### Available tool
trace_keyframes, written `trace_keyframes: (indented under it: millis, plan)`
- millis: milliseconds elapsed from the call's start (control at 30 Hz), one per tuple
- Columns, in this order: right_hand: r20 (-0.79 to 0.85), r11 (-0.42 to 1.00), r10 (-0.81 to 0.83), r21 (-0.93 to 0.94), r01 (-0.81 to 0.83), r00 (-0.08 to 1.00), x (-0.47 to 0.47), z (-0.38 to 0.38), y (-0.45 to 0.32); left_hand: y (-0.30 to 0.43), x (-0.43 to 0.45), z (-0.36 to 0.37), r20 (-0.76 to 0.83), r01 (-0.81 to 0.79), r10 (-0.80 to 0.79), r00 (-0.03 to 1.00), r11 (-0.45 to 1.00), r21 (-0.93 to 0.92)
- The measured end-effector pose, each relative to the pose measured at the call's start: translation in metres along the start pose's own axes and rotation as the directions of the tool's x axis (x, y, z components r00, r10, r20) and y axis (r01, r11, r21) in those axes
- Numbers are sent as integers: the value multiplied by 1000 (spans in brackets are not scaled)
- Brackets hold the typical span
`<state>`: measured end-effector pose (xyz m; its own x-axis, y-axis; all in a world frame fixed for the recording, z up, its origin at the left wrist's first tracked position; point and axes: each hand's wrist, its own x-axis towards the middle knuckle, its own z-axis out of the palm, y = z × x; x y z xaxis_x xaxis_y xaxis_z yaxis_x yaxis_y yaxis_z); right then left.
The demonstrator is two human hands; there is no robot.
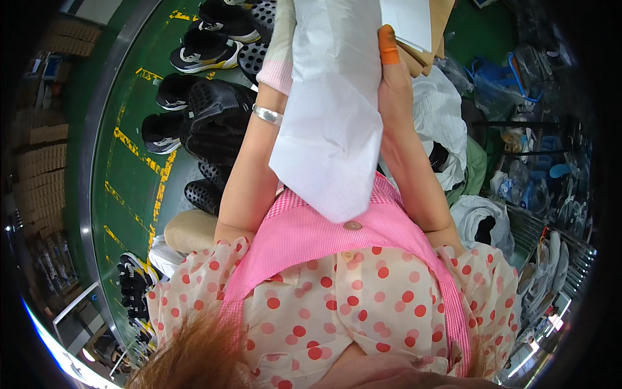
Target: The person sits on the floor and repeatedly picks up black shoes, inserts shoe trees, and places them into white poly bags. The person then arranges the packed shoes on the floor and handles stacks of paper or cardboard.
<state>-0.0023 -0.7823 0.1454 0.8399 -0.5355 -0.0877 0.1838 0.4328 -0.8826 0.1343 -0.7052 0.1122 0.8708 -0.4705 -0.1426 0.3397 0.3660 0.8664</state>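
Observation:
A white sheet of thin wrapping material (330, 146), folded lengthwise, hangs between my forearms, its pointed lower end over the pink apron. At its right edge is my right hand (394, 65), bare, with an orange covering on the thumb. That thumb presses along the sheet and the other fingers are hidden behind it. My left hand (281, 41), in a white glove with a pink cuff, lies against the sheet's left edge. Its fingers are hidden or beyond the top of the picture. Brown and white paper sheets (413, 29) stand just right of the right thumb.
Black sneakers (204, 56) with white and yellow soles line a green surface (131, 97) with yellow markings at left. Black perforated footwear (206, 194) lies nearer my left arm. Crumpled white material (440, 116), green cloth (471, 167) and a metal rack (549, 233) are at right.

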Motion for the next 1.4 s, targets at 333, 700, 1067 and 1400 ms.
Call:
trace_keyframes:
  millis: [333, 700, 1067, 1400]
  plan:
    - [333, 784, 140, 539, -310, 933, 0, 7, 3, 8, -15, -15, 90, -18, 22, 996, 999, -45]
    - [129, 943, -78, -313, 115, 989, 18, -47, -41, 23, -9, -19, 101, -257, 244, 965, 954, 155]
    - [222, 712, -289, -600, 365, 931, 18, -8, -35, 19, 7, 18, 103, -387, 376, 921, 914, 123]
    - [299, 323, -587, -766, 556, 752, 28, -10, -18, 24, 1, 47, 158, -21, 115, 981, 865, -502]
